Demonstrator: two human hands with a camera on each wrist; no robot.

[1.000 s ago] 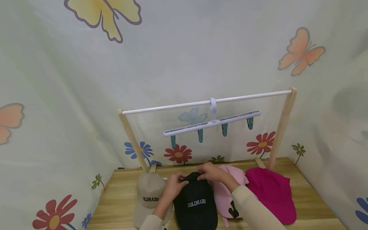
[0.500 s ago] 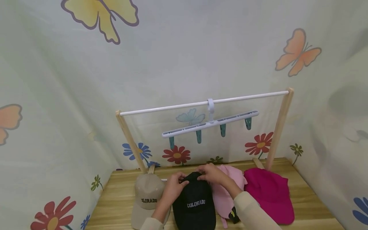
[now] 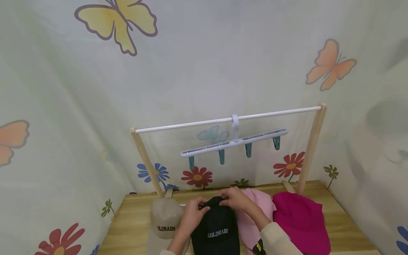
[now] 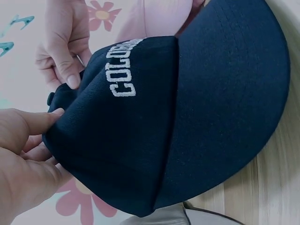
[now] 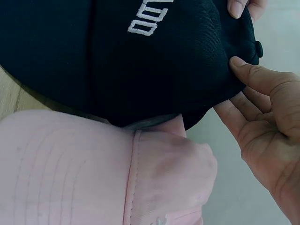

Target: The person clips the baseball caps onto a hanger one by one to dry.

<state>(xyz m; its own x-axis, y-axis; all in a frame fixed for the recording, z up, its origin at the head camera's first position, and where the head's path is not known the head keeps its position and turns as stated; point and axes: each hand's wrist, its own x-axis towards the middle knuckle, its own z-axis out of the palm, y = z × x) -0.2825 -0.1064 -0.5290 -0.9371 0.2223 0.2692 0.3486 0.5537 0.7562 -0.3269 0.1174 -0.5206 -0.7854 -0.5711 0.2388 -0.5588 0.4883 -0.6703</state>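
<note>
A black baseball cap [image 3: 220, 223] with white COLORADO lettering is held by its crown, brim toward the person. My left hand [image 3: 192, 216] pinches the crown's left side between thumb and fingers; the left wrist view shows the thumb on top and the fingers underneath the left hand [image 4: 28, 159]. On the other side my right hand [image 3: 237, 200] pinches the crown near the top button, its thumb [image 5: 255, 72] on the outer cloth. Left of the black cap lies a beige cap [image 3: 165, 219]. A pink cap [image 3: 255, 202] lies close on its right, and a magenta cap [image 3: 299, 221] beyond that.
Behind the caps stands a rack with a white rail [image 3: 191, 123] and wooden posts. From the rail hangs a white hanger [image 3: 236, 141] with several teal clips [image 3: 248, 150]. The caps lie on a wooden tabletop [image 3: 127, 219], with a printed curtain behind.
The head view has tilted slightly up, so everything sits lower in the picture. Both hands keep their grip on the black cap, with little visible movement.
</note>
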